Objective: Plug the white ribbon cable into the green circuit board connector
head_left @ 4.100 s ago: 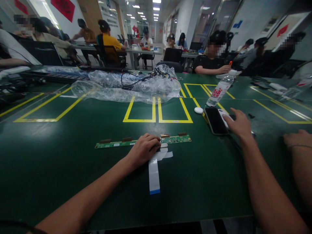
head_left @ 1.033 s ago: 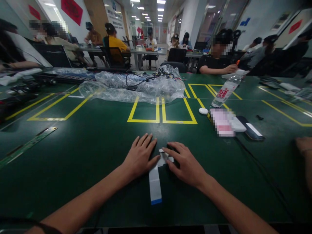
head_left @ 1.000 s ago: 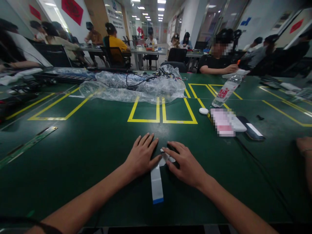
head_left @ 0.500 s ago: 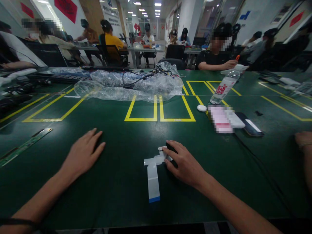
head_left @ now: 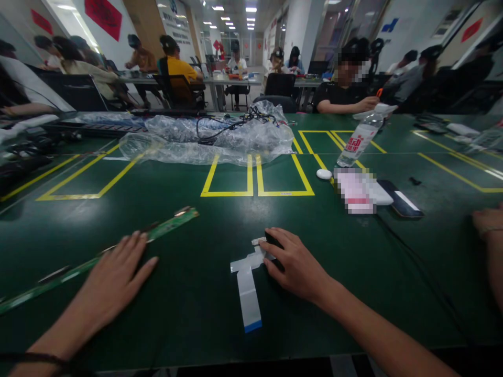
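Observation:
My left hand point(head_left: 113, 277) lies flat on the green table mat, fingers stretched out, its fingertips resting on a long narrow green circuit board point(head_left: 168, 224) that runs diagonally from the left edge toward the middle. My right hand point(head_left: 296, 264) rests palm down at the centre, its fingertips pressing the upper end of a white flat ribbon cable point(head_left: 247, 285) with a blue tip. The cable lies bent in an L shape. Whatever is under the right palm is hidden.
Crumpled clear plastic wrap point(head_left: 220, 139) with a black cable lies beyond the yellow tape boxes point(head_left: 255, 183). A water bottle point(head_left: 359, 140), a small white disc point(head_left: 324, 174), a phone point(head_left: 401, 201) and a blurred item sit at right. Another person's hand point(head_left: 487, 220) is at far right.
My left hand left the ribbon cable, swung out to the left, and has drawn the long green board in toward the middle. My right hand stayed on the cable's end.

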A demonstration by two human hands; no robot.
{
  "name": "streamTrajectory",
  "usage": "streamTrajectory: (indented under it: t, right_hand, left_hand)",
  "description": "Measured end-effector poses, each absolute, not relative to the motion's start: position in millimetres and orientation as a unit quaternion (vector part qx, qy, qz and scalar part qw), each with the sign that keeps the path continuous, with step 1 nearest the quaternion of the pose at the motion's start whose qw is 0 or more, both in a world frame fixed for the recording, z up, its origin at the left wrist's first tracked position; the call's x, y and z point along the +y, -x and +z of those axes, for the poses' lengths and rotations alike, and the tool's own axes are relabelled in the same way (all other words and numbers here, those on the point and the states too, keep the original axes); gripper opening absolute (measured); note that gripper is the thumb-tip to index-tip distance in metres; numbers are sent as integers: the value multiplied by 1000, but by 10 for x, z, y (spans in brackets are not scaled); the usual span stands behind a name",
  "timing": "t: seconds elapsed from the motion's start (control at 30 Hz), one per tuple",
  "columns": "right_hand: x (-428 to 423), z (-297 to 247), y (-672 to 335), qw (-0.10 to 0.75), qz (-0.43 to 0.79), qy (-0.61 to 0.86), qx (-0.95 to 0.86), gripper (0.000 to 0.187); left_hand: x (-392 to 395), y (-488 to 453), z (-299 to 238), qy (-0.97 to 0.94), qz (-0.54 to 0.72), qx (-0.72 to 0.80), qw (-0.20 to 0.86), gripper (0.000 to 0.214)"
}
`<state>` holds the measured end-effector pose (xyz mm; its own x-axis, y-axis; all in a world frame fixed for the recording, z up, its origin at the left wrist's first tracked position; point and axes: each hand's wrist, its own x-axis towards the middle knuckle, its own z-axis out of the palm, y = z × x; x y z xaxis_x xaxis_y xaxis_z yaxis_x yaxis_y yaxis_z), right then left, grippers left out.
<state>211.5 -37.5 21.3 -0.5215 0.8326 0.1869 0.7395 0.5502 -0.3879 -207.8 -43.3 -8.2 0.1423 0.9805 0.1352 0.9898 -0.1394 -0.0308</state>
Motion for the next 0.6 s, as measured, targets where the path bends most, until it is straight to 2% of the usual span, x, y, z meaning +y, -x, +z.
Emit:
streamTrajectory:
  t: [0.17, 0.27, 0.6]
  right_hand:
    - [-384, 198, -2097, 176, 110, 451, -868, 43]
    - [-382, 178, -2086, 180, 97, 452, -868, 42]
    - [-372, 126, -2082, 152, 99, 464, -867, 49]
  left_hand:
    - [-186, 633, 16, 853, -27, -521, -24, 69]
    - [-93, 93, 101, 888, -46, -455, -48, 66]
    - [59, 149, 105, 892, -150, -419, -82, 34]
